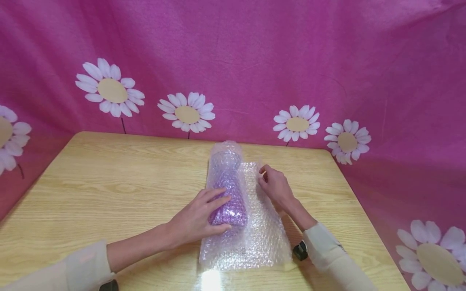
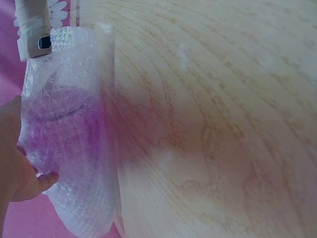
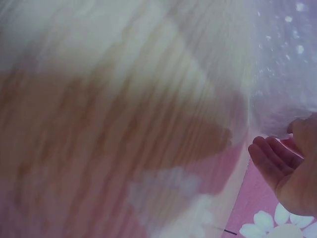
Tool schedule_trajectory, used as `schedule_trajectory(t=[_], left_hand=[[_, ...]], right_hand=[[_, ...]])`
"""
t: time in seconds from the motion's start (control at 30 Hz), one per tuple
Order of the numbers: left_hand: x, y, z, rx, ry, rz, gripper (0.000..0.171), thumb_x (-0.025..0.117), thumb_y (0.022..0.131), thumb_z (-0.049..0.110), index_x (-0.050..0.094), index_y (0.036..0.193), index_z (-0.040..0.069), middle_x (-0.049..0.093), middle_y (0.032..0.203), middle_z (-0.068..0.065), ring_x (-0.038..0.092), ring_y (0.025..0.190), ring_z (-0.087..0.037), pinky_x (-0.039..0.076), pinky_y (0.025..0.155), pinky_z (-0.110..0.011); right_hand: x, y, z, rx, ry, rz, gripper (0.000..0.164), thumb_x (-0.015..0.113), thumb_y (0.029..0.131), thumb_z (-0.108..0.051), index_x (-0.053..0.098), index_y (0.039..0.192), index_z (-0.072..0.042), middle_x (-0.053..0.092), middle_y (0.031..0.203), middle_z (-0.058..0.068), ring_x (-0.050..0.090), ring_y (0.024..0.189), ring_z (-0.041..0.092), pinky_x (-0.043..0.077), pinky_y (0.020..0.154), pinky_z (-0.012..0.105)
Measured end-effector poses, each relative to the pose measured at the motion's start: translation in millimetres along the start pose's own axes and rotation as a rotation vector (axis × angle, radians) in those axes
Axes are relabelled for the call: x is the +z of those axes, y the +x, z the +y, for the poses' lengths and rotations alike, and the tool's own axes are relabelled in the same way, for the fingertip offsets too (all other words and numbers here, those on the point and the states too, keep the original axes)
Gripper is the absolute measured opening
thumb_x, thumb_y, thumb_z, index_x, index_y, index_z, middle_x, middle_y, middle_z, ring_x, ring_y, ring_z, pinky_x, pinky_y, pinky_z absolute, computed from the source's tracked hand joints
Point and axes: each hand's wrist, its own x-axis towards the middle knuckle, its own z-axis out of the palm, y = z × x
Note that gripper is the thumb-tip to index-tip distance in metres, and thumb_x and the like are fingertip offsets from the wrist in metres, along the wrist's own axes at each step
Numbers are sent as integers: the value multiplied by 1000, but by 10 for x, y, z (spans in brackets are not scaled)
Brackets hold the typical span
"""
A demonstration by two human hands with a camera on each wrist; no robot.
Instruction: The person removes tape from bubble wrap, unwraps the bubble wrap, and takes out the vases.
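Note:
A purple object (image 1: pixel 230 204), broad at the near end and narrower at the far end, lies inside bubble wrap (image 1: pixel 263 242) in the middle of the table. The layers blur it, so its kind does not show. My left hand (image 1: pixel 202 216) rests on its left side with fingers spread over the wrapped bundle. In the left wrist view the thumb and palm lie against the wrap (image 2: pixel 74 148). At the far right corner of the loose flap, my right hand (image 1: pixel 278 186) pinches the wrap's edge; its other fingers (image 3: pixel 270 158) curl loosely beside that edge.
The wood-grain table (image 1: pixel 138 173) extends to both sides of the bundle. A pink curtain with daisies (image 1: pixel 240 60) hangs right behind the table's far edge and along the sides. A dark wrist device (image 1: pixel 300 250) sits beneath the right sleeve.

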Motion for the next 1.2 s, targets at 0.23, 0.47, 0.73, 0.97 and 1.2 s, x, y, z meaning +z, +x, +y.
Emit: schedule_trajectory(t=[0.23,0.47,0.73,0.97,1.2], left_hand=[[-5,3,11,-10,3,-11,74,79,81,48,59,137,3,49,144,-19,48,128,-36,46,104,-46],[-3,-1,10,-8,-1,-6,74,79,81,47,59,136,3,50,143,-20,49,128,-35,46,104,-46],[-13,-7,15,-12,-1,-11,74,79,82,47,58,137,2,49,144,-20,48,128,-36,46,104,-46],[-13,-8,12,-16,-8,-12,74,79,82,47,59,137,2,49,144,-20,48,129,-36,45,105,-46],[-12,-2,16,-20,-11,-15,74,79,82,47,59,137,3,49,144,-20,48,129,-36,45,105,-46]], right_hand=[[-12,-44,97,5,-23,-3,17,63,90,-6,61,107,-4,65,78,5,59,70,21,53,65,39],[-29,-84,142,52,-43,-26,17,61,92,-10,60,109,-7,67,81,4,60,70,21,52,63,39],[2,-106,185,83,-104,-27,17,59,94,-15,58,110,-8,65,79,2,58,67,19,49,57,37],[-7,-127,209,123,-172,-38,24,60,91,-18,56,111,-5,57,75,2,54,66,21,47,53,39],[-26,-158,225,210,-226,-86,32,59,95,-30,56,111,-2,59,94,13,59,77,30,53,64,50]])
